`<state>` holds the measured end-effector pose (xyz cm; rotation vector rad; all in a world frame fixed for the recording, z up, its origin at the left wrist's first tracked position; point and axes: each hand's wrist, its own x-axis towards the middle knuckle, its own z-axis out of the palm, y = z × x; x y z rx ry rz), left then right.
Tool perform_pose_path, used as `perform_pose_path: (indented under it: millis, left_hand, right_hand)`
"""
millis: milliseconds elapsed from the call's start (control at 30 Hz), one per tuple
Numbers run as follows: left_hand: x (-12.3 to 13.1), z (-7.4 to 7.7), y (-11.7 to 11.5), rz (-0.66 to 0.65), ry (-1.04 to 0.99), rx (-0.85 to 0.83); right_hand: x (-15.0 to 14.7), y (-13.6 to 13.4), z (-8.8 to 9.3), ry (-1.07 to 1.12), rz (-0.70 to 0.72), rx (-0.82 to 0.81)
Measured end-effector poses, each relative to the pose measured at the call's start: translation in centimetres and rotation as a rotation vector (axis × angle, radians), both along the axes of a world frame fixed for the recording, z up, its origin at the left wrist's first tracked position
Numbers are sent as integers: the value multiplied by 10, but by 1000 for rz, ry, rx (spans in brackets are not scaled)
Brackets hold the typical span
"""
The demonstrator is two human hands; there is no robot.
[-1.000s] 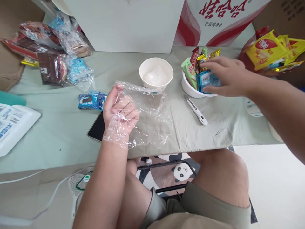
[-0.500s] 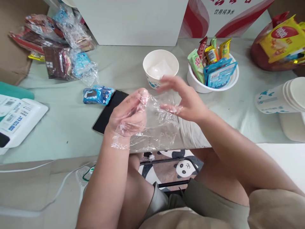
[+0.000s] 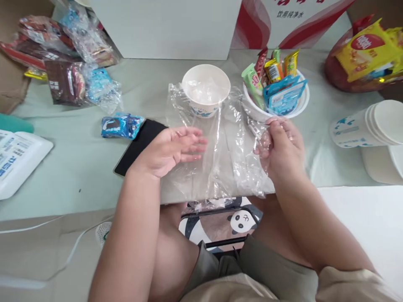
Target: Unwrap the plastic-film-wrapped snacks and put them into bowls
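A sheet of clear plastic film (image 3: 220, 155) spreads in front of me, thin and wrinkled, its far part reaching the paper bowl. My right hand (image 3: 285, 147) pinches its right side between thumb and fingers. My left hand (image 3: 176, 149) is open, fingers stretched toward the film; whether the fingertips touch it I cannot tell. Just beyond the hands stands the white paper bowl (image 3: 206, 90) with a blue pattern, something whitish and translucent inside. Under my left wrist lies a dark tablet (image 3: 138, 147), partly hidden, with small blue snack packets (image 3: 121, 126) beside it.
A white bowl (image 3: 302, 107) of snack packets stands at the right. Nearby are stacked paper cups (image 3: 355, 130) and a red container with yellow packets (image 3: 365, 52). Bagged snacks (image 3: 66, 84) lie at the left, above a white package (image 3: 22, 155). A large carton (image 3: 173, 29) closes off the back.
The bunched film has been spread wide toward the bowl. My right hand moved right and closed on its side; my left hand let go and opened. The view shifted slightly.
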<state>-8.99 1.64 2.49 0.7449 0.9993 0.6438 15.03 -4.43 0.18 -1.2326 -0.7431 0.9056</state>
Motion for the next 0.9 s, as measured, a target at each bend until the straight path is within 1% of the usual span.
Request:
perform_pose_path:
  millis: [33, 67, 133, 200, 267, 333, 433, 533, 600, 700, 800, 833, 900]
  left_hand:
    - [3, -2, -1, -9, 91, 4]
    - [5, -3, 0, 10, 161, 13]
    - [5, -5, 2, 93, 211, 40]
    - [3, -7, 5, 123, 154, 68]
    - [1, -9, 7, 93, 54, 93]
    - [2, -10, 8, 71, -34, 95]
    - [10, -7, 8, 128, -77, 43]
    - [20, 1, 9, 191, -55, -15]
    - [23, 5, 10, 220, -42, -30]
    - [21, 9, 12, 270, -23, -32]
    - [16, 12, 12, 342, 15, -27]
    - [14, 13, 11, 366, 20, -17]
    - [12, 14, 9, 399, -7, 10]
  right_hand:
    - [4, -1, -2, 20, -4, -23]
    - [10, -2, -3, 43, 3, -51]
    - [25, -3, -5, 100, 26, -94]
    - [44, -3, -8, 147, 54, -92]
    - [61, -3, -14, 157, 76, -46]
    - [69, -3, -20, 135, 95, 18]
    - [59, -9, -27, 89, 128, 42]
    - [39, -18, -28, 23, 207, -45]
    - [31, -21, -27, -23, 223, -73]
    - [32, -21, -21, -25, 139, -58]
    - [38, -20, -14, 42, 34, 13]
    - [39, -21, -11, 55, 24, 50]
    - [40, -24, -8, 54, 51, 117]
